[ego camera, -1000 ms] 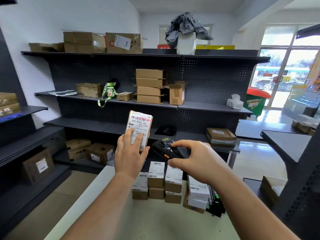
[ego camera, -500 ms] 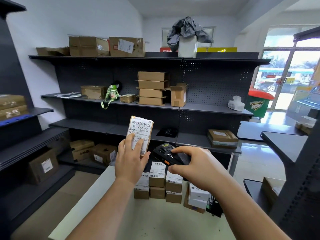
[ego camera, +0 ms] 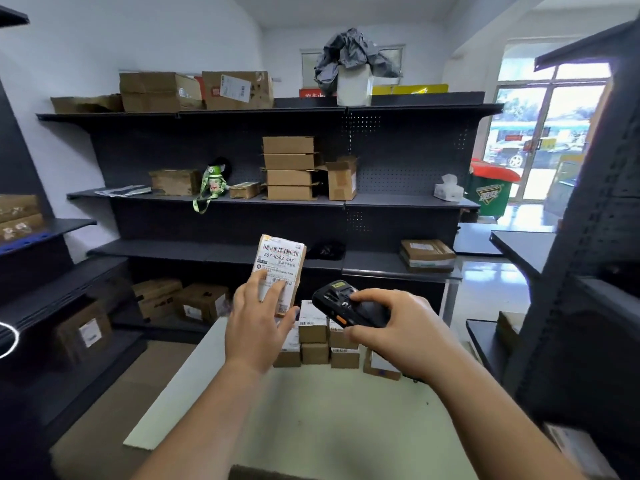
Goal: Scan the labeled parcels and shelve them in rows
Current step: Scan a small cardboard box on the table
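Note:
My left hand [ego camera: 254, 327] holds a small brown parcel [ego camera: 282, 263] upright, its white barcode label facing me, fingers across the lower label and thumb at its right edge. My right hand [ego camera: 391, 332] grips a black handheld scanner [ego camera: 341, 303] just right of the parcel, its head angled up and left. Below both hands, several small labeled parcels [ego camera: 313, 332] stand stacked in rows on a pale table [ego camera: 311, 410]. The dark shelving unit [ego camera: 242, 252] stands behind the table.
The shelves hold cardboard boxes [ego camera: 289, 168], a green bottle with a strap [ego camera: 213, 181], a tissue pack [ego camera: 448, 188] and a flat box [ego camera: 427, 254]. Dark racks flank me on the left [ego camera: 52, 296] and right [ego camera: 588, 237]. A glass door [ego camera: 540, 133] is at the far right.
The view has shifted so the hands and shelves sit lower in frame. The parcel and scanner stay held close together in much the same pose.

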Available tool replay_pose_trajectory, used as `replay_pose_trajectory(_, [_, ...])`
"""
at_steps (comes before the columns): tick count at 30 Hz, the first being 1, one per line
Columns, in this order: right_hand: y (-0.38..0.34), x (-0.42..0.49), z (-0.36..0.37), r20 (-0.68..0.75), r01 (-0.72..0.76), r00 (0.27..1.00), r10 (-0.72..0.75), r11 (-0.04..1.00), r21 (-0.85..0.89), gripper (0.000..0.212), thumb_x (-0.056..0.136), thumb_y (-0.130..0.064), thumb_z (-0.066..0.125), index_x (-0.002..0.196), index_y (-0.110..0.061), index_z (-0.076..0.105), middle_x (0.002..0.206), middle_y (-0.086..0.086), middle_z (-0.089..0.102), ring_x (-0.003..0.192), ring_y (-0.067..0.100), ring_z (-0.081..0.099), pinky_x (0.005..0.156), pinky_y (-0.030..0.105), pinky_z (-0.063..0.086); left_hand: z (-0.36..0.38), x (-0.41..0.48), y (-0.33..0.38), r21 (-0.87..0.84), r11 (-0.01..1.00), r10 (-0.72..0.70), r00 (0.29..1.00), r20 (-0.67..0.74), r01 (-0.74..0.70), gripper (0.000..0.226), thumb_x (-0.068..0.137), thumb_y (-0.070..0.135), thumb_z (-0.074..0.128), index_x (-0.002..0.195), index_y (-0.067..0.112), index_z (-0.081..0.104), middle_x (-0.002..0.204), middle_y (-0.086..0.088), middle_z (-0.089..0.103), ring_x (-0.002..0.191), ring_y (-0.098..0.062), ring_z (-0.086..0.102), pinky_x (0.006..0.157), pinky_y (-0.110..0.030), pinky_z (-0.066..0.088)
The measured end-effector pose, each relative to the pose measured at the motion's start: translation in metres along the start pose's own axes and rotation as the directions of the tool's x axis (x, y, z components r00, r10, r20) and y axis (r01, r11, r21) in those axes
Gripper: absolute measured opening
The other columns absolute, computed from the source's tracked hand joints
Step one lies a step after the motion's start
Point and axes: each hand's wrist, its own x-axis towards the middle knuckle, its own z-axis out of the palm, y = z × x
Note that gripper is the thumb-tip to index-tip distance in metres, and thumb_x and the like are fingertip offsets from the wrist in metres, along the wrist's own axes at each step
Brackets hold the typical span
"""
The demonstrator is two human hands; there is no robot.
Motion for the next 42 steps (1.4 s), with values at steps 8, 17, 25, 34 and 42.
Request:
replay_pose_trajectory(8, [0.005,-0.134,0.027,-0.289,-0.172,0.944,0.161,0.985,-0.015,0.053,0.076,-0.051,0.073,0.126,-0.041,0.06,0.116,-0.017,0.057,0.103,0.008,0.057,0.089,0.03,0.05,-0.054,-0.087,0.047,-0.32,0.947,0.061,0.973,0.223,0.014,0.053,0.086,0.043,0.069,0.134,0.027,0.054,0.149,0.009,0.032,0.129,-0.02,0.04,0.091,-0.041,0.048])
replay_pose_trajectory(17, [0.067,-0.317,-0.024,-0.457,-0.331,0.834,0.309,0.943,0.034,0.052,0.077,-0.048,0.074,0.127,-0.039,0.061,0.122,-0.022,0.051,0.113,0.005,0.053,0.093,0.026,0.045,-0.086,-0.19,0.178,-0.494,0.861,0.296,0.908,0.296,-0.12,0.05,0.082,0.044,0.072,0.128,0.028,0.06,0.143,0.009,0.04,0.124,-0.023,0.048,0.091,-0.041,0.05])
replay_pose_trajectory(25, [0.164,-0.467,-0.106,-0.483,-0.395,0.799,0.359,0.918,0.029,0.06,0.071,-0.061,0.062,0.125,-0.036,0.063,0.126,-0.01,0.057,0.117,0.013,0.055,0.098,0.036,0.048,-0.096,-0.297,0.337,-0.58,0.809,0.351,0.871,0.345,-0.096,0.047,0.082,0.045,0.071,0.124,0.027,0.062,0.141,0.009,0.041,0.121,-0.021,0.051,0.091,-0.039,0.049])
replay_pose_trajectory(34, [0.28,-0.524,-0.172,-0.45,-0.47,0.762,0.466,0.876,0.11,0.051,0.075,-0.043,0.077,0.124,-0.034,0.064,0.122,-0.012,0.058,0.115,0.01,0.054,0.098,0.032,0.046,-0.052,-0.352,0.471,-0.556,0.828,0.366,0.824,0.432,-0.077,0.047,0.083,0.046,0.07,0.125,0.025,0.06,0.14,0.006,0.041,0.119,-0.025,0.052,0.09,-0.041,0.05])
replay_pose_trajectory(42, [0.414,-0.51,-0.23,-0.357,-0.557,0.751,0.556,0.823,0.112,0.051,0.078,-0.043,0.076,0.126,-0.034,0.063,0.123,-0.01,0.058,0.114,0.009,0.053,0.096,0.03,0.046,0.053,-0.373,0.573,-0.496,0.866,0.254,0.803,0.539,0.059,0.049,0.086,0.046,0.065,0.128,0.023,0.058,0.143,0.006,0.039,0.122,-0.024,0.05,0.093,-0.04,0.048])
